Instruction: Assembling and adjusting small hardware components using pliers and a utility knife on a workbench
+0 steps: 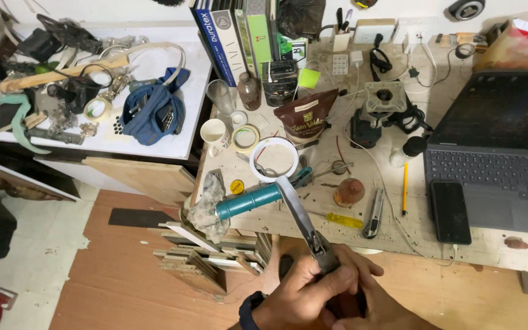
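My left hand [304, 292], with a dark band on the wrist, and my right hand [375, 304] are closed together around the lower end of a long grey metal tool [300, 217] at the bottom middle. Its flat bar points up and left over the workbench edge. The tip ends just below a white ring [274, 159] and beside a teal cylindrical handle [249, 201] lying on the bench. What my right hand's fingers hold is partly hidden by the left hand.
The wooden workbench [410, 235] carries a laptop [496, 140], black phone [450, 211], yellow screwdriver [340, 219], utility knife [373, 220], pencil [404, 189], brown pouch [305, 116], cup [215, 131], tape roll [245, 137] and rag [209, 205]. Wood offcuts [203, 260] are stacked below; a cluttered white table [178, 143] stands left.
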